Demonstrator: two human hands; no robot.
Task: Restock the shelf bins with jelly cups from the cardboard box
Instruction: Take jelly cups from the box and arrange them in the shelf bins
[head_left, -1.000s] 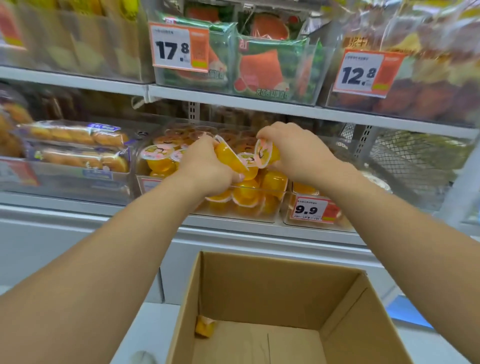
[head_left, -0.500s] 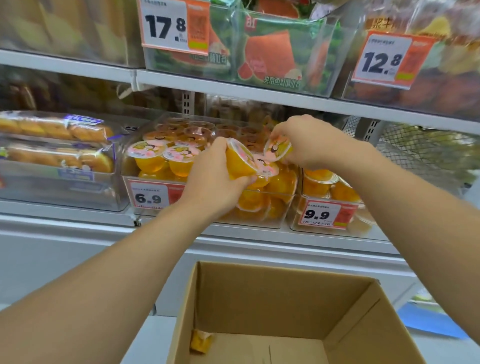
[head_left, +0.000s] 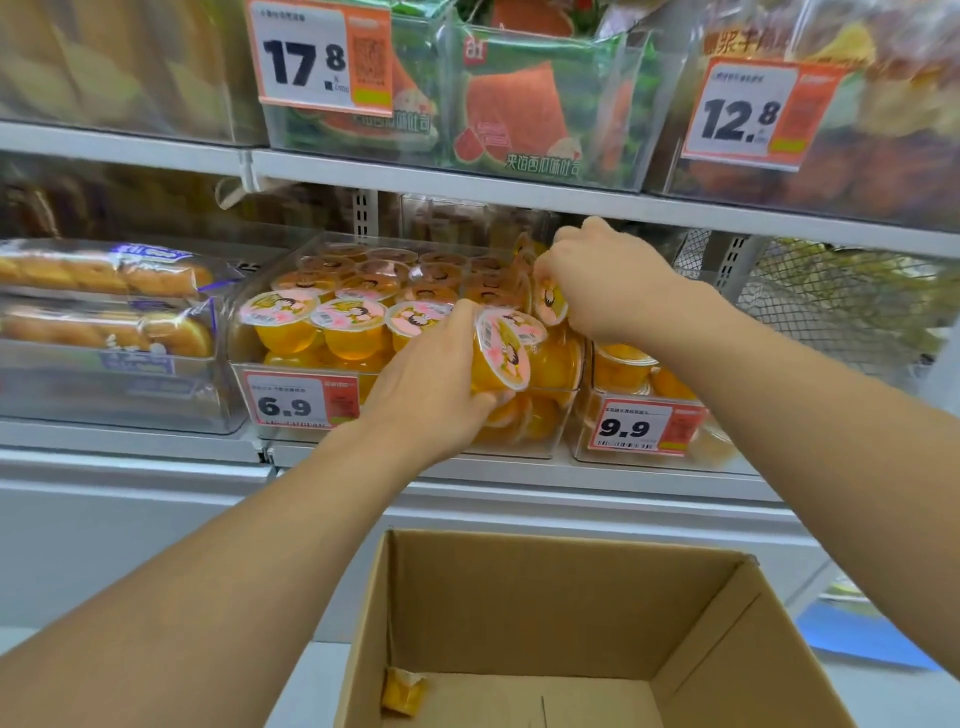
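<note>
White metal shelves (head_left: 519, 195) run across a shop display under even, bright light. Slotted uprights (head_left: 363, 213) and a wire mesh panel (head_left: 831, 296) stand behind them. Below, a pale cabinet front (head_left: 130, 530); lower right, a blue floor patch (head_left: 857, 639).

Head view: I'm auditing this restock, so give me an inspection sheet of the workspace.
Surface: white shelf carrying clear bins.
Job's things: 6.9 bin nearly full of jelly cups; cardboard box holds one visible cup.
Clutter: nothing seen.
Hands: left hand grips a jelly cup; right hand holds another over the bin.
Cables: nothing seen.
Surroundings: bread packs left, 9.9 bin right, watermelon-print packs above.
</note>
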